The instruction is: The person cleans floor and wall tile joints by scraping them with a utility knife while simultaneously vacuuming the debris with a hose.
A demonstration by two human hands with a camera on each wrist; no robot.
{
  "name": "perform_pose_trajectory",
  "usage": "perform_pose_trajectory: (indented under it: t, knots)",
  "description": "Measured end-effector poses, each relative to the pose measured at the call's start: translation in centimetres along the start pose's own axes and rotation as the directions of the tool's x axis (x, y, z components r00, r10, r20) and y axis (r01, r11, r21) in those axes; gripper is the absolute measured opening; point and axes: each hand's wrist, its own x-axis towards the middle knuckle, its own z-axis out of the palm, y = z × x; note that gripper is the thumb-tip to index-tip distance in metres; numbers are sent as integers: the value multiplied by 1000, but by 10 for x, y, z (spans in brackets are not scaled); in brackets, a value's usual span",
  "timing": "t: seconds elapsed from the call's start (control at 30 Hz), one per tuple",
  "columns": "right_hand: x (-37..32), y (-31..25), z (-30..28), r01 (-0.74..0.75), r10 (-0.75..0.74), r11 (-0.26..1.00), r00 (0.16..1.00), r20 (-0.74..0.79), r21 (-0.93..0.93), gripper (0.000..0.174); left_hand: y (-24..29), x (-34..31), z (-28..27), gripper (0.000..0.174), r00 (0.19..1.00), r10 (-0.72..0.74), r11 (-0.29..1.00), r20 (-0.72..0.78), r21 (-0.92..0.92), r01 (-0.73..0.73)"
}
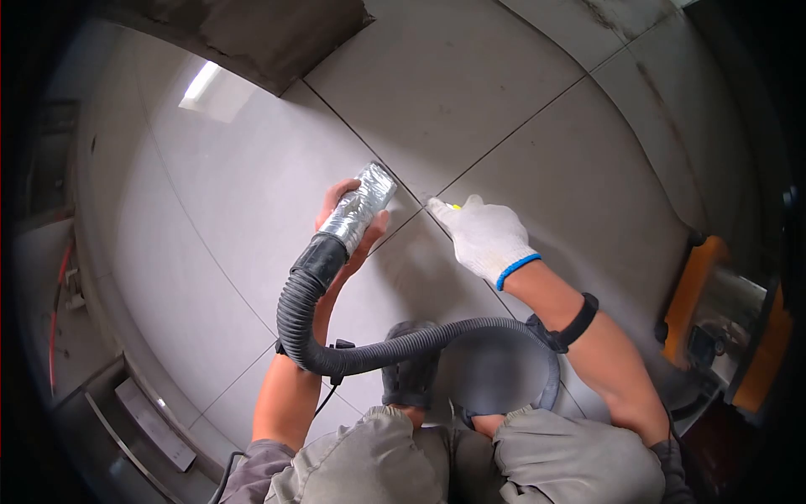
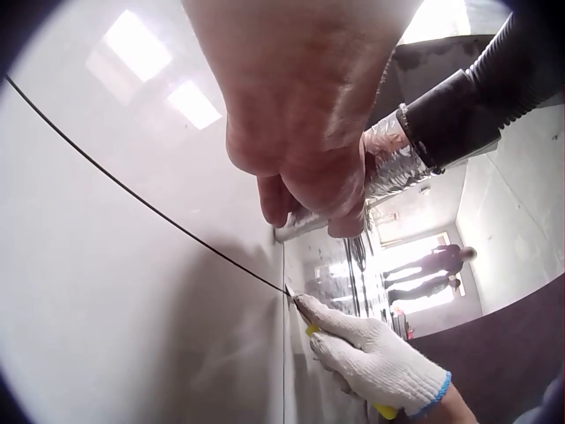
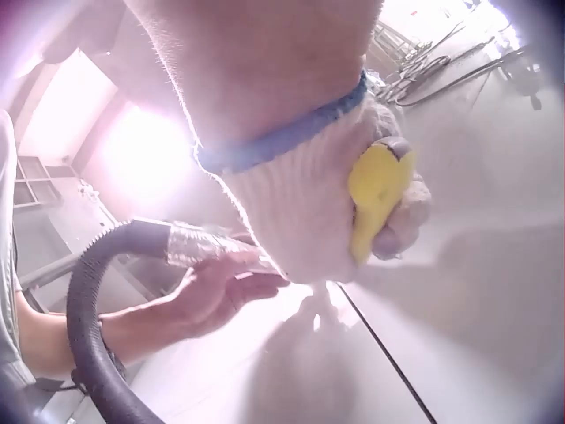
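Over grey floor tiles (image 1: 504, 84), left hand (image 1: 363, 248) grips the taped hose nozzle (image 1: 359, 208) beside right hand (image 1: 485, 235) clutching a yellow tool (image 3: 375, 199).

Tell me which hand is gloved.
The right hand: it wears a white knit glove with a blue cuff and grips a yellow-handled tool. The left hand is bare and holds the foil-taped vacuum hose nozzle.

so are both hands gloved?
No, only the right hand, holding a yellow-handled tool, is gloved; the bare left hand grips the foil-wrapped hose end.
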Motion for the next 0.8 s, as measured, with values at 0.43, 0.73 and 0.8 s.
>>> perform_pose_trajectory:
  t: [0.43, 0.73, 0.8]
  knots:
    - [17, -6, -7, 51, -49, 997, 998, -35, 60, 69, -2, 2, 4, 68, 1000, -2, 1000, -16, -31, 2]
    - [30, -14, -17, 44, -45, 997, 999, 1, 64, 67, -3, 2, -1, 67, 999, 45, 999, 23, -6, -45]
    - [32, -14, -14, 67, -66, 998, 996, -68, 21, 64, 0, 4, -2, 66, 999, 6, 1000, 35, -21, -5]
